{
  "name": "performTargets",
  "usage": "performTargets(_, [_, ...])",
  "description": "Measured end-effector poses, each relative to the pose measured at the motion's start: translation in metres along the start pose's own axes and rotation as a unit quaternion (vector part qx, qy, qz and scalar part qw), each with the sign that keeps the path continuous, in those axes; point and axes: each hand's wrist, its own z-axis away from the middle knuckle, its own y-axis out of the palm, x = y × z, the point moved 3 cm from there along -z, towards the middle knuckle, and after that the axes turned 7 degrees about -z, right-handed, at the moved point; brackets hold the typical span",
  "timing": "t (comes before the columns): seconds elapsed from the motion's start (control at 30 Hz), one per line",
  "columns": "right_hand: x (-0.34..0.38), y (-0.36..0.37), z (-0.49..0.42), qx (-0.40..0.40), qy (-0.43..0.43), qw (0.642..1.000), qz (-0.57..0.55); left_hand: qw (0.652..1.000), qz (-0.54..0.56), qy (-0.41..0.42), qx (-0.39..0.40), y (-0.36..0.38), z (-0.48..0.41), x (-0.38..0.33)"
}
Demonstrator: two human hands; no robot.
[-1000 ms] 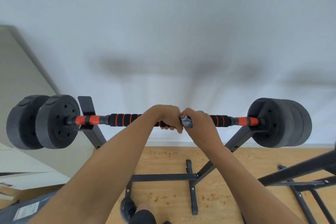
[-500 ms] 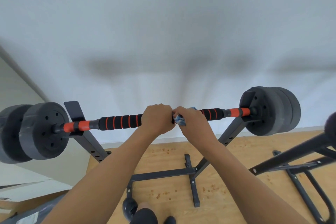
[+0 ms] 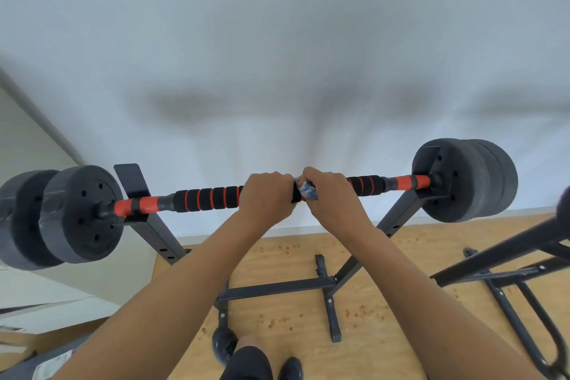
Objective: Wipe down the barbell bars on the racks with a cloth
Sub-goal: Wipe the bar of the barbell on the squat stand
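Observation:
A barbell bar (image 3: 209, 198) with black foam grips and orange rings lies across a black rack (image 3: 154, 225), black weight plates (image 3: 81, 214) on both ends. My left hand (image 3: 266, 196) grips the middle of the bar. Right beside it, my right hand (image 3: 331, 194) holds a bunched blue-and-white cloth (image 3: 307, 190) wrapped against the bar. Most of the cloth is hidden under my fingers.
A white wall stands close behind the bar. The rack's base bars (image 3: 277, 287) lie on the wooden floor (image 3: 370, 333). A second black rack frame (image 3: 505, 256) reaches in from the right. A small dark weight (image 3: 223, 344) and my shoes sit near the bottom edge.
The bar has shifted a little in view as my head moved. Both hands stay side by side at the bar's middle, the right one holding the cloth.

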Motion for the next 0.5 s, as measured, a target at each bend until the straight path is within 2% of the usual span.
performTargets(0.03, [0.0, 0.002, 0.001, -0.005, -0.005, 1.0, -0.003, 1.0, 0.002, 0.002, 0.013, 0.0, -0.004, 0.001])
performTargets(0.1, [0.0, 0.004, 0.006, -0.003, 0.005, 1.0, -0.023, 0.994, 0.051, 0.003, 0.101, 0.0, -0.017, 0.006])
performTargets(0.13, [0.0, 0.003, 0.009, 0.001, 0.014, 1.0, -0.025, 0.98, 0.099, 0.005, 0.172, 0.0, -0.022, 0.009])
performTargets(0.2, [0.0, 0.004, 0.011, -0.002, 0.014, 1.0, -0.016, 0.929, 0.216, 0.006, 0.302, -0.001, -0.029, 0.015])
performTargets(0.23, [0.0, 0.003, 0.012, -0.006, 0.005, 1.0, -0.016, 0.904, 0.259, 0.009, 0.34, -0.002, -0.031, 0.017])
performTargets(0.27, [-0.001, 0.003, 0.01, -0.013, 0.003, 1.0, -0.025, 0.895, 0.276, 0.015, 0.349, -0.003, -0.032, 0.017])
performTargets(0.3, [-0.003, 0.002, 0.008, -0.015, 0.003, 0.999, -0.035, 0.906, 0.266, 0.017, 0.33, -0.004, -0.031, 0.017])
performTargets(0.33, [-0.001, 0.0, 0.004, -0.008, 0.009, 0.999, -0.035, 0.932, 0.233, 0.01, 0.277, -0.003, -0.028, 0.017])
performTargets(0.4, [0.001, -0.004, -0.003, -0.001, 0.014, 1.0, -0.025, 0.987, 0.116, -0.022, 0.111, -0.003, -0.014, 0.014])
performTargets(0.43, [0.001, -0.003, -0.001, 0.0, 0.013, 1.0, -0.017, 0.997, 0.061, -0.027, 0.049, -0.001, -0.006, 0.011])
performTargets(0.5, [0.004, -0.003, 0.004, -0.008, 0.035, 0.999, 0.018, 1.0, 0.015, -0.02, 0.004, 0.002, 0.0, 0.007])
